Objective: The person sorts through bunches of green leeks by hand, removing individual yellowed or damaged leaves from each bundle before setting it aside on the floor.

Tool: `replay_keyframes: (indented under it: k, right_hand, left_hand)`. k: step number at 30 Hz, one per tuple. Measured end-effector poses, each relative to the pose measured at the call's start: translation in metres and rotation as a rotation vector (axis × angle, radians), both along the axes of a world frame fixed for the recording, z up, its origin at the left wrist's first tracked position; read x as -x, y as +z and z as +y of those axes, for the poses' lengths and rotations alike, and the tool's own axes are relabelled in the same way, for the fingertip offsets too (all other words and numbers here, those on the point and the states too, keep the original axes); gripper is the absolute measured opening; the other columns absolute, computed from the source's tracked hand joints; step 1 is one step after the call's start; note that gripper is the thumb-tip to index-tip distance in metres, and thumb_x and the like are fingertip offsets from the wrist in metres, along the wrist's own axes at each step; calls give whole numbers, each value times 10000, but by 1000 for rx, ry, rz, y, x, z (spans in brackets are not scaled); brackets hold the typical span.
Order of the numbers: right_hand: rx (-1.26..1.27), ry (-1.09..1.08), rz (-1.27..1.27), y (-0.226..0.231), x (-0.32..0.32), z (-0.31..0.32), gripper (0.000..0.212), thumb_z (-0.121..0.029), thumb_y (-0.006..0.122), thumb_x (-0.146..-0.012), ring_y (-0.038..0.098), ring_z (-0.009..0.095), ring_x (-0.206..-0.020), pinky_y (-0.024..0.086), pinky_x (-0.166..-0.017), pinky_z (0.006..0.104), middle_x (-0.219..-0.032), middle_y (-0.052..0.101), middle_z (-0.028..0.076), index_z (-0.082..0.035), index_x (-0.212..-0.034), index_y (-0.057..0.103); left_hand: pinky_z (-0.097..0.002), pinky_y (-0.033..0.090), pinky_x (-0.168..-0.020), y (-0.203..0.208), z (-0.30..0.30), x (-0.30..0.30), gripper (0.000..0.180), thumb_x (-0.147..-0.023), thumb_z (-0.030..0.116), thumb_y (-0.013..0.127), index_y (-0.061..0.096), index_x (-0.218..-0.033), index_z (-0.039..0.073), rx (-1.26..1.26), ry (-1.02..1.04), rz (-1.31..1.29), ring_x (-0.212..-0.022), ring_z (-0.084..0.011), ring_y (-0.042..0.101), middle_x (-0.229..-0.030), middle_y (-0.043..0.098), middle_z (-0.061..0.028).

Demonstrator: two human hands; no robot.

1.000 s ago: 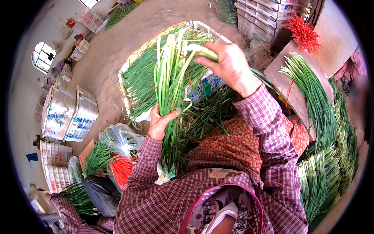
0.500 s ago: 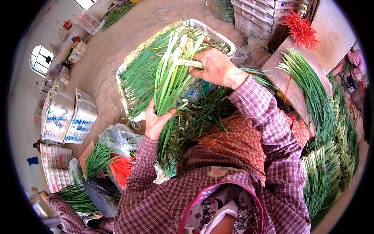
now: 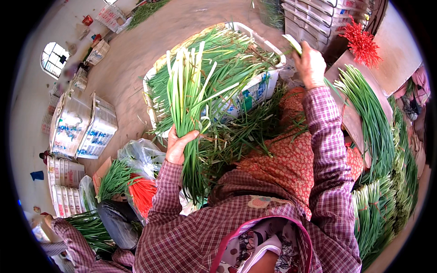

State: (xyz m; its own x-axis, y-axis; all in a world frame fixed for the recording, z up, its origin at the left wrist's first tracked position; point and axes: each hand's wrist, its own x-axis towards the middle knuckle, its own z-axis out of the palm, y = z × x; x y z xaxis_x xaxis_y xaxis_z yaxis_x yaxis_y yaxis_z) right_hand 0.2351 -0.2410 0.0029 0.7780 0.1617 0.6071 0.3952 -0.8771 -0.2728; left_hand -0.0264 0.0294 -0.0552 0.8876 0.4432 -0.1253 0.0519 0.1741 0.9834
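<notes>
My left hand point(image 3: 178, 146) grips a bunch of garlic chives point(image 3: 184, 98) around its lower middle, pale stem ends up and green leaves hanging below. Off to the right, my raised right hand point(image 3: 310, 66) pinches a few pulled chives point(image 3: 293, 44); their pale ends stick out past the fingers and the leaves trail down behind the wrist. Beyond the bunch stands a white plastic crate point(image 3: 273, 73) heaped with loose chives. Stripped leaves and trimmings point(image 3: 241, 139) lie on my lap in front of the crate.
At the right, a tied pile of chives point(image 3: 366, 118) rests on a board point(image 3: 339, 68), with red ties point(image 3: 360, 43) above it. More bundles point(image 3: 371, 214) lie below. Stacked crates point(image 3: 314, 22) stand at the back, others point(image 3: 98, 127) at the left. Another person's sleeve point(image 3: 75, 243) shows lower left.
My right hand has pulled away from the bunch, to the right and slightly up, with a few chives in it. My left hand still holds the bunch, nearly in place.
</notes>
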Motion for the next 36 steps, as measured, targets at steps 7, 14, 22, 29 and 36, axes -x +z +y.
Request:
replay_keyframes:
  k: [7, 14, 22, 29, 36]
  right_hand:
    - [8, -70, 115, -14, 0, -1, 232, -273, 633, -731, 604, 304, -692, 483, -617, 411, -707, 601, 130, -107, -856, 532]
    - [-35, -187, 111, -25, -26, -34, 239, -318, 578, -764, 595, 327, -725, 472, -632, 434, -746, 611, 143, -122, -899, 560]
    - [-31, -230, 169, -56, -55, -84, 267, -351, 567, -762, 589, 345, -716, 458, -621, 454, -758, 606, 163, -141, -926, 554]
    - [-238, 95, 73, -27, -1, -23, 290, -305, 577, -791, 616, 285, -689, 476, -603, 380, -765, 624, 149, -117, -1012, 567]
    - [-755, 841, 305, 15, 88, 71, 201, -219, 612, -792, 515, 92, -577, 416, -521, 241, -667, 585, 47, -23, -838, 611]
  left_hand:
    - [-275, 505, -542, -4, 5, 8, 338, -707, -16, 621, 522, -1025, 42, 115, 65, -49, -645, -157, 592, -799, 601, -66]
    - [-276, 493, -508, -9, 22, 19, 341, -706, -29, 625, 534, -1022, 61, 228, 81, -116, -634, -155, 589, -800, 599, -54]
    - [-311, 477, -502, -12, 46, 28, 216, -744, -19, 584, 552, -953, 28, 317, 131, -242, -578, -223, 572, -740, 593, -102]
    - [-317, 480, -522, -10, 33, 21, 249, -747, -25, 566, 545, -989, 31, 307, 130, -262, -609, -240, 576, -817, 605, -122]
    - [-285, 505, -542, -1, 8, 7, 277, -715, -24, 616, 550, -978, 38, 196, -19, -169, -662, -157, 597, -852, 618, -73]
